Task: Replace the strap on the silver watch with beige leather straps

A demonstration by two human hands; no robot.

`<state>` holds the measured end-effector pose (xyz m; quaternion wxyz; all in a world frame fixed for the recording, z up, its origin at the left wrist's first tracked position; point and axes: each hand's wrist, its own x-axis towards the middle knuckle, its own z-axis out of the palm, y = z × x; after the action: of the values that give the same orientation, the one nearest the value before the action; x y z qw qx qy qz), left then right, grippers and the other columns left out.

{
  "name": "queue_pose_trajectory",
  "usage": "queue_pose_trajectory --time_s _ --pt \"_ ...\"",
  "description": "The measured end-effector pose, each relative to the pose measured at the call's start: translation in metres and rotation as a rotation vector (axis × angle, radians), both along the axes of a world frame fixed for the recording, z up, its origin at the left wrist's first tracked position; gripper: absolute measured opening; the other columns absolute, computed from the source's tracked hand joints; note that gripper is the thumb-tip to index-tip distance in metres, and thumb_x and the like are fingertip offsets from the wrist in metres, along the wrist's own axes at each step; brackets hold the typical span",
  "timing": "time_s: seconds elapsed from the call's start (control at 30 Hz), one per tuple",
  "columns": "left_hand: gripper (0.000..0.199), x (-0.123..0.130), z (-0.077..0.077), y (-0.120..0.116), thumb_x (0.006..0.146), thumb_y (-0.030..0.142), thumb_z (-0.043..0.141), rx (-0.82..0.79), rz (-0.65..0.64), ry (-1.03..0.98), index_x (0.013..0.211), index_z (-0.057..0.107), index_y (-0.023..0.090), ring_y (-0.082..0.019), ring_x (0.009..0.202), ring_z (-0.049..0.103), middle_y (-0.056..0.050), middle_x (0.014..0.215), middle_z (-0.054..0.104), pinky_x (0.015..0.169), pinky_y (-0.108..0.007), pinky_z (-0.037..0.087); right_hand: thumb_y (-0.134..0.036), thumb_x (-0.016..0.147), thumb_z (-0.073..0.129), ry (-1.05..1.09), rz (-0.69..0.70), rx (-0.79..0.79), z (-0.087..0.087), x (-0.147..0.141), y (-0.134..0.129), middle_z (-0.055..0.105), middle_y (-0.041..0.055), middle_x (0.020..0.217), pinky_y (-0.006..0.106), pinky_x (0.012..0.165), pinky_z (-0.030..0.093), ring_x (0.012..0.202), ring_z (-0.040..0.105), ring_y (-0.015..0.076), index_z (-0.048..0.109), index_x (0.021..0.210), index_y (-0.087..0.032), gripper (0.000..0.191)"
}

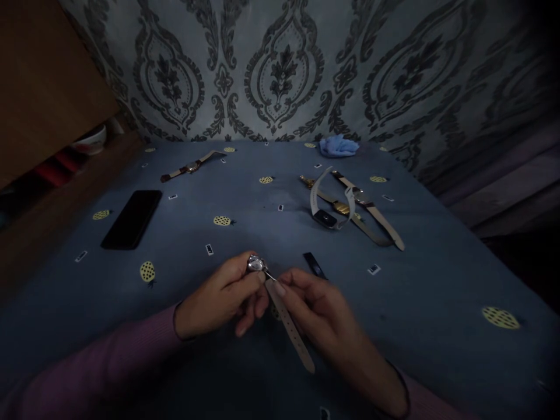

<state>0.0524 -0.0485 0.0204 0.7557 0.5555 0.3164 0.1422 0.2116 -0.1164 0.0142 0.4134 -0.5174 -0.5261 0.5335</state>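
Note:
Closed around a wristwatch, my left hand (223, 291) keeps the silvery case (255, 263) between thumb and fingers, back side up. From the case a pale, punched watch strap (291, 332) hangs down toward me, passing between my hands. My right hand (321, 309) pinches a thin, shiny metal tool (270, 276), whose tip reaches the edge of the case where the strap begins. The tool's far end is hidden in my fingers. Just beyond my right hand lies a short dark strip (315, 265).
Several watches lie at the right, among them a smartwatch (325, 219) with a light band. Another watch (192, 168) lies at the back left, beyond a black phone (132, 219). A crumpled blue cloth (338, 146) sits by the wall on the patterned tablecloth (415, 291).

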Motion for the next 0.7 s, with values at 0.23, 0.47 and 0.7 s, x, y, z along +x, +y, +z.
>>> queue_pose_trajectory --time_s 0.23,0.47,0.7 --pt "0.019 -0.0005 -0.0022 0.0009 0.096 0.022 0.037 0.005 0.006 -0.016 0.078 0.042 0.018 -0.002 0.033 0.045 0.006 0.06 0.056 0.034 -0.014 0.027 -0.038 0.096 0.046 0.035 0.002 0.042 -0.0014 0.0003 -0.0012 0.057 -0.0018 0.065 0.023 0.053 0.039 0.056 0.048 0.0107 0.062 0.079 -0.019 0.03" --pt "0.019 -0.0013 -0.0026 0.0015 0.096 0.019 0.036 0.018 0.008 -0.008 0.078 0.043 0.018 -0.001 0.033 0.046 0.006 0.06 0.056 0.034 -0.014 0.027 -0.036 0.097 0.044 0.031 -0.007 0.043 -0.0008 -0.0007 -0.0036 0.058 -0.0013 0.07 0.024 0.057 0.041 0.061 0.051 0.0112 0.062 0.085 -0.019 0.028" --pt "0.019 -0.001 -0.0046 0.0005 0.096 0.022 0.037 0.009 0.0 -0.018 0.079 0.042 0.018 -0.001 0.033 0.045 0.006 0.061 0.056 0.033 -0.013 0.027 -0.038 0.096 0.045 0.021 0.007 0.039 -0.0017 -0.001 -0.0022 0.055 -0.0022 0.064 0.024 0.055 0.04 0.058 0.051 0.0115 0.061 0.083 -0.018 0.029"
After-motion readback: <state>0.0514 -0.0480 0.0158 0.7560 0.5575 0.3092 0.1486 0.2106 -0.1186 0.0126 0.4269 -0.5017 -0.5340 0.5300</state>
